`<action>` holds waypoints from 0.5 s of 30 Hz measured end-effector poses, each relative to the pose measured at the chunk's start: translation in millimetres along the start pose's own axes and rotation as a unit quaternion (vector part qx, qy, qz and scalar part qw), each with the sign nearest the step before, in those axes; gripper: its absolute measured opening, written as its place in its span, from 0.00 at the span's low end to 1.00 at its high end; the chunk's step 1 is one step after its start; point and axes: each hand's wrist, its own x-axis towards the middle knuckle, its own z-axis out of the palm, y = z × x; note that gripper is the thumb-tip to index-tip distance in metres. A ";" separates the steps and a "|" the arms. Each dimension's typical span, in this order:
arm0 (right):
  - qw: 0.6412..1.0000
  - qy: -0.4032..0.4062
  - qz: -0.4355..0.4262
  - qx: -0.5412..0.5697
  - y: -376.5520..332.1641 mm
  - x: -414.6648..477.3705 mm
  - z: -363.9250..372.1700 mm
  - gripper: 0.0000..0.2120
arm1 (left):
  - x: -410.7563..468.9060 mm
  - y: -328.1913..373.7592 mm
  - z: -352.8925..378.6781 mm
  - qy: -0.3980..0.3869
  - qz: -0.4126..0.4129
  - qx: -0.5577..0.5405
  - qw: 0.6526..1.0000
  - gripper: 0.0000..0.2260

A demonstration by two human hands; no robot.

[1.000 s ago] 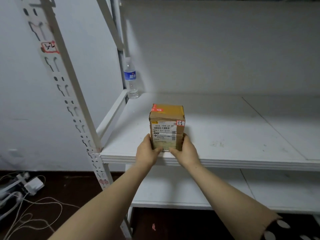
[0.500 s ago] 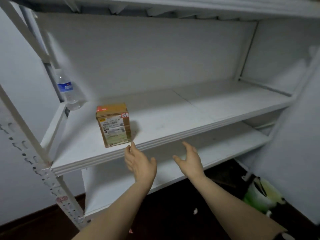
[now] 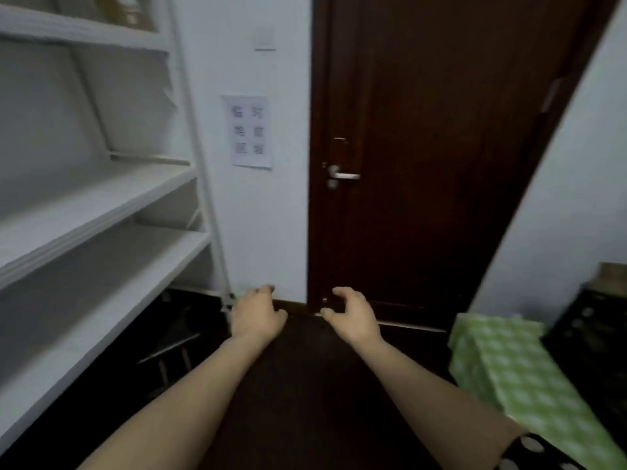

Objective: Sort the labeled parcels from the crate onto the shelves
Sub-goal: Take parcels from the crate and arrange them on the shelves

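My left hand (image 3: 258,315) and my right hand (image 3: 353,315) hang side by side in mid-air over the dark floor, fingers loosely curled, both holding nothing. The white shelves (image 3: 98,205) run along the left of the head view. The brown parcel seen earlier is out of view. At the right edge stands a dark crate (image 3: 590,334), blurred, with something brown (image 3: 610,276) at its top.
A dark wooden door (image 3: 424,147) with a metal handle (image 3: 342,175) faces me. A paper notice (image 3: 251,132) hangs on the white wall beside it. A green checked bag or box (image 3: 519,378) sits low on the right, in front of the crate.
Both hands let go of the brown parcel, leaving it on the shelf. The view has swung right, from the shelves to the door and the crate.
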 end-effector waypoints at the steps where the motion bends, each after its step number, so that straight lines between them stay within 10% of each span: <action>1: 0.999 0.029 0.023 0.005 24.0 -2.4 -29.6 0.25 | 0.4 35.3 16.7 -0.018 0.031 -0.003 0.999 0.26; 15: 0.898 0.347 0.264 0.050 268.9 -66.5 -319.8 0.22 | -30.1 425.2 209.1 -0.192 0.369 0.004 0.910 0.28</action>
